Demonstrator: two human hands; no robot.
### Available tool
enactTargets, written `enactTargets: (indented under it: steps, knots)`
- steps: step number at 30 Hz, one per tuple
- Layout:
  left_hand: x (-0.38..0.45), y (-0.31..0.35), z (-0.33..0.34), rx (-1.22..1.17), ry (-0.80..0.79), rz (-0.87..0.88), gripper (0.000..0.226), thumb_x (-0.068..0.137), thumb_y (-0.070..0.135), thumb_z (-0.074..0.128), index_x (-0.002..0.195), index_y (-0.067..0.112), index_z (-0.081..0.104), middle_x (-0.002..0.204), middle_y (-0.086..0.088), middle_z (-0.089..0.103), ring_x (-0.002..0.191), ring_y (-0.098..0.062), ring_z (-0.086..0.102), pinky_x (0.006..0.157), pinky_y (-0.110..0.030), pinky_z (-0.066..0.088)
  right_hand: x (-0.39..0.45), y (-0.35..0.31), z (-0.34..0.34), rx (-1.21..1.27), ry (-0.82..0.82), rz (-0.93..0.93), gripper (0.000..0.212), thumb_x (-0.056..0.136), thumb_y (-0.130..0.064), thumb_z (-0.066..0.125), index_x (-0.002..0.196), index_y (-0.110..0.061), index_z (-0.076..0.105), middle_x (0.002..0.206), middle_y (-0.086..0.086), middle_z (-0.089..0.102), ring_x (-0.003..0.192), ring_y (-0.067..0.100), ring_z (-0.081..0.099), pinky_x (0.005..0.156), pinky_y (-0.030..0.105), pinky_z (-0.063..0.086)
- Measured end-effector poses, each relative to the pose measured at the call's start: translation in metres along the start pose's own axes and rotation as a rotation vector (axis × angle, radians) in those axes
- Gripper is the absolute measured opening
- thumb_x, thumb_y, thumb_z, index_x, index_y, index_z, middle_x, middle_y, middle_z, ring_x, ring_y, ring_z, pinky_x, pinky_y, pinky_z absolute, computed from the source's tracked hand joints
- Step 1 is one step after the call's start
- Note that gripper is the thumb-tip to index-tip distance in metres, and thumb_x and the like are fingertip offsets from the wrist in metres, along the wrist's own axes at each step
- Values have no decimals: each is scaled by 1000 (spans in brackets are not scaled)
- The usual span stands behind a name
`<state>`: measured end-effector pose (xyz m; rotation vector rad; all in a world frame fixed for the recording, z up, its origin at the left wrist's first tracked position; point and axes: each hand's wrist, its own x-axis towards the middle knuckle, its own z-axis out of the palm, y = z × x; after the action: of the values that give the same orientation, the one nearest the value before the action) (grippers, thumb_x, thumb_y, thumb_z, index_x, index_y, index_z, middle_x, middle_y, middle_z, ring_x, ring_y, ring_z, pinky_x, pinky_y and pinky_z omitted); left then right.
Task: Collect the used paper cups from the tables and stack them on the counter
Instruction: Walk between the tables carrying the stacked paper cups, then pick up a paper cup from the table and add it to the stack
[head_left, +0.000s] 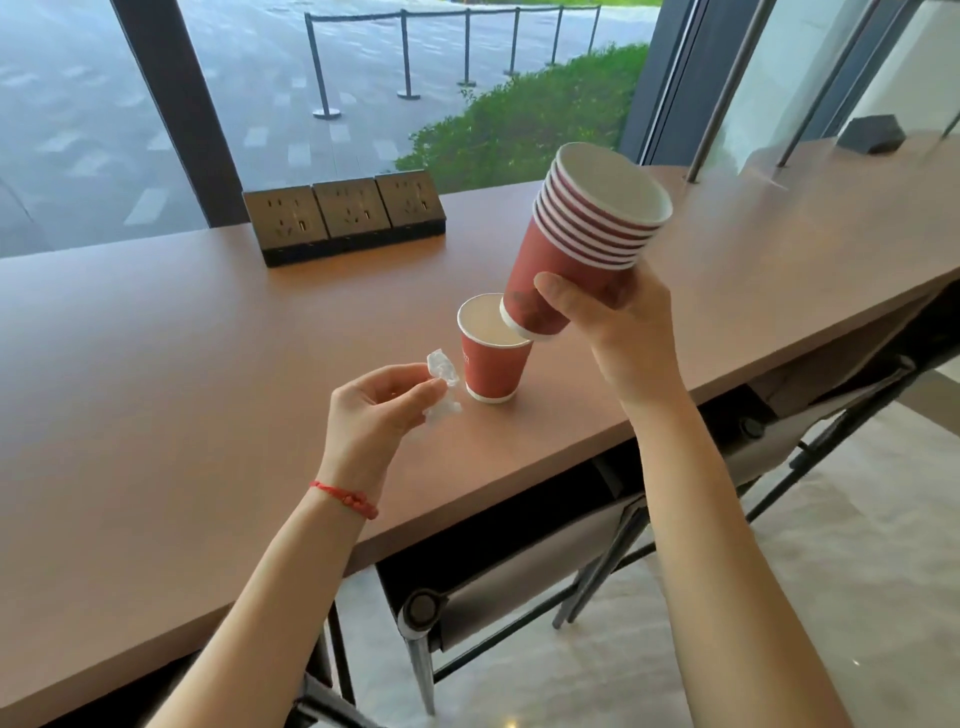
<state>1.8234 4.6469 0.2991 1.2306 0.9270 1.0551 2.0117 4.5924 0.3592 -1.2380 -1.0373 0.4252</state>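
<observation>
The single cup (493, 358) is red with a white rim and carries a small pale mark on its side, too blurred to read. The stack (587, 244) of red cups bears a darker printed patch near its base, also unreadable.

The right hand (618, 327) grips the stack low on its side, thumb across the front and fingers curled behind, tilting it so the open mouths face up and to the right. The stack's base hangs over the right edge of the cup's mouth, touching or just above the rim; which one cannot be told. The left hand (374, 410) pinches a crumpled clear wrapper (441, 384) between thumb and fingertips, just left of the cup. A red string (345, 499) circles the left wrist.

The cup stands upright on a long brown counter (182, 338) along a window. A block of three dark sockets (345, 215) sits farther back on it. Chairs (519, 587) are tucked beneath. Outside are paving, barrier posts (322, 67) and a green shrub (524, 124).
</observation>
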Motion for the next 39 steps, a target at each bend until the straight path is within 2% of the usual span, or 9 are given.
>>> enactTargets:
  steps: [4,10,12,16,19,24,29,39]
  knots:
    - [5,0,0,-2,-2,0,13,76,7,72,74,20,72,56,12,67,48,2,52,50,-10,43,16,7,10,-27,-54,33,44,73,-9,78,112,-8,58,101,1,69,92,12,68,77,21,53]
    - [6,-2,1,-17,-18,-17,10,76,7,72,77,17,72,54,12,65,47,2,52,50,-10,43,18,26,19,-117,-88,55,53,65,-25,81,110,-8,59,104,6,70,97,20,66,87,39,54]
    - [6,-2,0,-18,-17,-19,9,76,8,72,78,17,72,53,12,64,46,1,51,50,-10,43,15,33,21,-168,-102,58,55,66,-28,82,112,-8,59,106,5,69,100,20,65,90,41,52]
    - [5,-3,-2,-32,-27,-34,10,75,9,73,76,19,74,55,10,65,48,0,52,52,-12,45,11,47,25,-193,-113,89,57,67,-29,83,114,-7,59,108,3,69,101,17,65,88,35,53]
    - [4,-4,-4,-30,-21,-38,11,75,9,73,75,20,74,55,11,65,48,0,52,52,-12,45,5,57,32,-200,-118,117,54,68,-29,82,112,-10,58,102,-5,67,95,12,65,80,24,53]
    - [3,-2,-4,-32,-10,-45,9,75,10,74,77,18,73,55,11,66,47,1,52,51,-11,45,-6,74,37,-62,-93,166,56,68,-18,82,114,-17,49,106,-5,62,97,4,61,74,10,49]
    - [2,-1,-3,-24,-25,-39,10,75,10,73,74,21,73,55,12,66,47,1,53,51,-11,45,-12,84,40,-85,-68,180,58,67,-18,83,115,-13,52,110,0,63,100,13,62,75,11,50]
    - [-2,-2,1,-13,-105,-24,9,75,11,73,76,20,72,58,12,68,49,1,55,52,-11,46,-37,69,17,-66,65,177,56,68,-20,82,116,-14,54,110,2,65,98,11,63,74,13,51]
